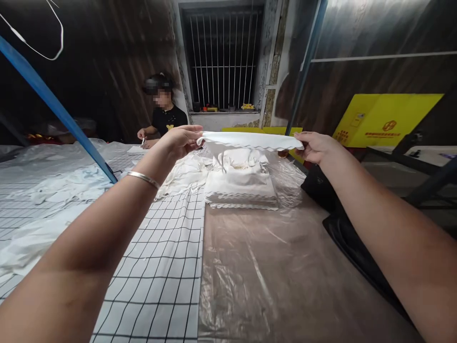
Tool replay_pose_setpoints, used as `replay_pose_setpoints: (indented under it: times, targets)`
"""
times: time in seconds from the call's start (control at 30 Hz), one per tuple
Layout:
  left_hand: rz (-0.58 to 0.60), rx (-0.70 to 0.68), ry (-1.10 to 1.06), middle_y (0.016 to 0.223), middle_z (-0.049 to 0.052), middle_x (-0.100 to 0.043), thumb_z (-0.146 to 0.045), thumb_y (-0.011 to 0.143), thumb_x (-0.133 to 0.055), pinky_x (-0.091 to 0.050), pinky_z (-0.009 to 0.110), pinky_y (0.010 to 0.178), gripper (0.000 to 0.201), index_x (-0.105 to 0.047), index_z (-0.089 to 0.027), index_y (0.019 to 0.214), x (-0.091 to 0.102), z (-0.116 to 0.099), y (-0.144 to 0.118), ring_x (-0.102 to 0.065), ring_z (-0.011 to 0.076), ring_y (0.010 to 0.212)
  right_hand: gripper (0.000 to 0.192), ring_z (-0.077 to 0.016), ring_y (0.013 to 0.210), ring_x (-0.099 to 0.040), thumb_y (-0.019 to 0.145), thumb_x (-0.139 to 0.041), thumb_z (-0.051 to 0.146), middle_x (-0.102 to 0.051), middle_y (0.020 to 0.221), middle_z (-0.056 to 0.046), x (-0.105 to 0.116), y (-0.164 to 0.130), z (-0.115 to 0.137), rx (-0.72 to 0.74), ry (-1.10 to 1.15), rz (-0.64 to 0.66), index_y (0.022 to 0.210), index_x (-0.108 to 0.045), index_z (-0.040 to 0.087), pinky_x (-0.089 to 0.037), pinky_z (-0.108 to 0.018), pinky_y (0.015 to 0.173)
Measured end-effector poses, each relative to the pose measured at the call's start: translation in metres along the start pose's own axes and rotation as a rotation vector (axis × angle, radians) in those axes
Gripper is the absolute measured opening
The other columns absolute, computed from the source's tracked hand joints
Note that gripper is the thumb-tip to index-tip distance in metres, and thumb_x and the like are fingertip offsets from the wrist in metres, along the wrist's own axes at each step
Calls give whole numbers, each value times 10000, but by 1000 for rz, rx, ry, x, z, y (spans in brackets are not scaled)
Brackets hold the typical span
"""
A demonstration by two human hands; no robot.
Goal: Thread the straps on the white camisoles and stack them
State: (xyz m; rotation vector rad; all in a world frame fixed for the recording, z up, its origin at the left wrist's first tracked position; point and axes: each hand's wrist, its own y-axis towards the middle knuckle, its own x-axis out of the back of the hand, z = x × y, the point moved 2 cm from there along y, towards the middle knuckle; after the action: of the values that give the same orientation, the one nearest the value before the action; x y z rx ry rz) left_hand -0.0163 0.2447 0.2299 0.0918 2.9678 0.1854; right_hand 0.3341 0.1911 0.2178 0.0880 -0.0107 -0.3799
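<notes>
I hold a folded white cloth with a scalloped edge (250,140) stretched flat in the air between both hands. My left hand (180,139), a silver bangle on its wrist, pinches the cloth's left end. My right hand (314,146) pinches the right end. Directly below the held cloth a stack of folded white cloths (241,189) rests on clear plastic sheeting (271,271). Both arms are stretched out over the table.
A white checked cloth (160,267) covers the table's left part, with loose white fabric (64,186) heaped on it. A person in black (164,116) works at the far end. A blue bar (57,107) slants at left. Yellow boards (382,119) stand at right.
</notes>
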Motion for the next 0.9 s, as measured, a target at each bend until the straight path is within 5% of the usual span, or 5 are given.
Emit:
replay_pose_setpoints:
  times: [0.37, 0.5, 0.7, 0.8, 0.9]
  targets:
    - [-13, 282, 463, 617, 19, -612, 12, 662, -726, -545, 297, 614, 227, -694, -65, 873, 19, 176, 12, -572, 125, 530, 289, -113, 508, -529, 782, -710, 22, -543, 569, 35, -9, 10, -156, -349, -198, 43, 730, -478, 187, -458, -211, 525]
    - [-25, 238, 614, 707, 58, -655, -62, 664, -738, -549, 356, 721, 295, -709, -84, 957, 24, 185, 13, -653, 218, 708, 259, -163, 588, -558, 761, -720, 87, -558, 651, 9, -5, 14, -171, -260, -390, -30, 774, -488, 201, -481, -265, 578]
    - [166, -155, 1099, 1517, 87, -405, -342, 856, -631, -183, 499, 1178, 466, -583, -228, 1305, -2, 187, 6, -285, 304, 1428, 442, -350, 1315, -390, 878, -555, 386, -462, 1413, -129, -26, 16, -189, 525, -1155, 99, 1287, -532, 219, -297, -529, 1089]
    - [435, -107, 1291, 1584, 67, -280, -479, 970, -410, -108, 630, 1139, 504, -445, -268, 1426, -7, 200, 13, -185, 317, 1464, 573, -346, 1398, -273, 916, -387, 489, -365, 1505, -90, -38, 23, -210, 480, -1290, 245, 1440, -416, 259, -203, -593, 1124]
    - [286, -134, 1255, 1456, 45, -487, -485, 986, -379, -231, 561, 1111, 405, -593, -290, 1270, 14, 197, 32, -385, 291, 1357, 625, -376, 1403, -254, 913, -308, 538, -349, 1508, -131, -35, 15, -212, 508, -1274, 177, 1429, -439, 210, -210, -627, 1112]
